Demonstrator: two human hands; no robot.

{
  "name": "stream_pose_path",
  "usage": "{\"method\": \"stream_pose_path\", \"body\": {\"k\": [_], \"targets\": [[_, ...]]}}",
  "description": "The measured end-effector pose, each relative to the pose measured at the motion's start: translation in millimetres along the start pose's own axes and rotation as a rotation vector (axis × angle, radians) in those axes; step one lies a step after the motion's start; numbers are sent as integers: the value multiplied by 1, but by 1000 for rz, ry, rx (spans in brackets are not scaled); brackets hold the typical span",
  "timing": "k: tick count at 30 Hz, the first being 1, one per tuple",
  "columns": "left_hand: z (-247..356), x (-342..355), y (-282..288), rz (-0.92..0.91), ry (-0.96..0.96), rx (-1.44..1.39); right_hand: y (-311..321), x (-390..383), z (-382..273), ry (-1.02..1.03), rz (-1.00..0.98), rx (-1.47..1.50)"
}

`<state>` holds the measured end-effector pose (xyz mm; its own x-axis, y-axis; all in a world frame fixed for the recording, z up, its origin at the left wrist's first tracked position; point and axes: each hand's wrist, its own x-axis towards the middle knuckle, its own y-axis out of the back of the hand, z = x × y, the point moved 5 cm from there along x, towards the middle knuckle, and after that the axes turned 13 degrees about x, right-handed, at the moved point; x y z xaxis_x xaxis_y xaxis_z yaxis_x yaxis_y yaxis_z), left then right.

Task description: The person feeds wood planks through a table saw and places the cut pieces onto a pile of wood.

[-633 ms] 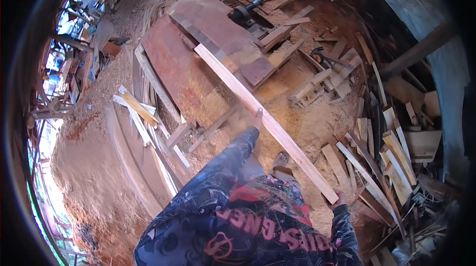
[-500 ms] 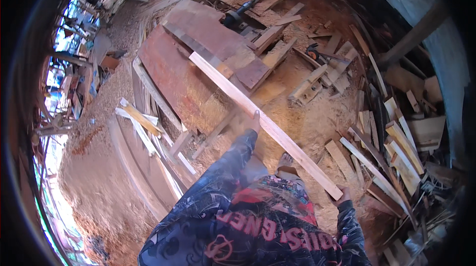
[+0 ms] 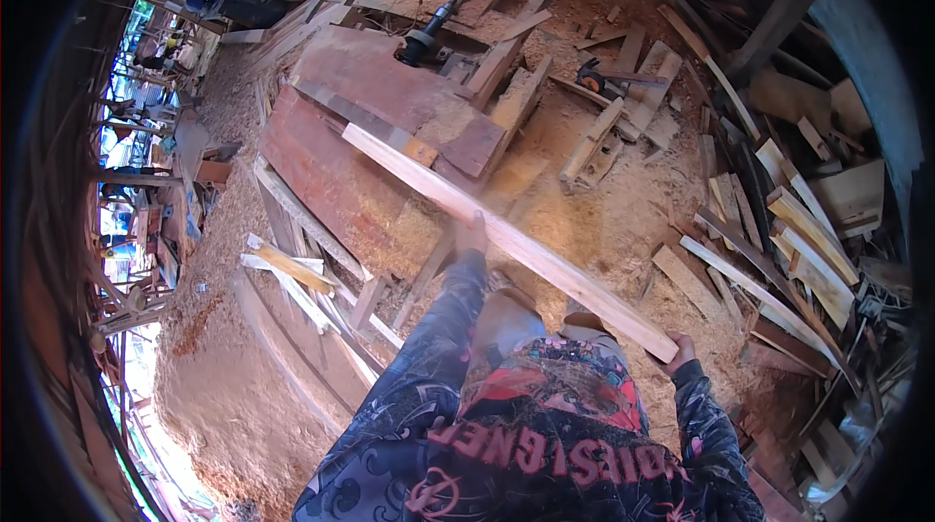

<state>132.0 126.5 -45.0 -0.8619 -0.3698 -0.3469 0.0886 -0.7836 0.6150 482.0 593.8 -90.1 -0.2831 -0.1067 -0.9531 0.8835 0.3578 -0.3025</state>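
One long, straight plank (image 3: 555,266) of pale, pinkish wood, its end cut square, is held slantwise before the body, above the sawdust-strewn floor (image 3: 623,220). Its lower end is clamped by the fingers of the right hand (image 3: 684,353). Its edge is met midway by a digit of the left hand (image 3: 474,234); whether that hand's other fingers are closed cannot be told. Bold pink lettering and a round pink emblem (image 3: 431,493) are printed on the dark, patterned shirt (image 3: 584,425). Beyond the far end, reddish boards (image 3: 380,74) are seen.
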Motion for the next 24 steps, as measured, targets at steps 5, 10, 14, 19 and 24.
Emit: {"method": "stream_pose_path", "body": {"k": [5,10,14,19,24], "targets": [[-22,29,-2,-18,46,106,-18,9,8,-9,12,21],[-26,45,5,63,-3,-21,-21,31,15,-29,3,42],[-17,47,18,50,47,-15,-26,45,20,-48,-43,12],[-16,59,25,148,39,-27,-46,49,21,-55,-79,-45],[-23,74,28,145,130,17,-39,72,8,36,-163,-323]]}}
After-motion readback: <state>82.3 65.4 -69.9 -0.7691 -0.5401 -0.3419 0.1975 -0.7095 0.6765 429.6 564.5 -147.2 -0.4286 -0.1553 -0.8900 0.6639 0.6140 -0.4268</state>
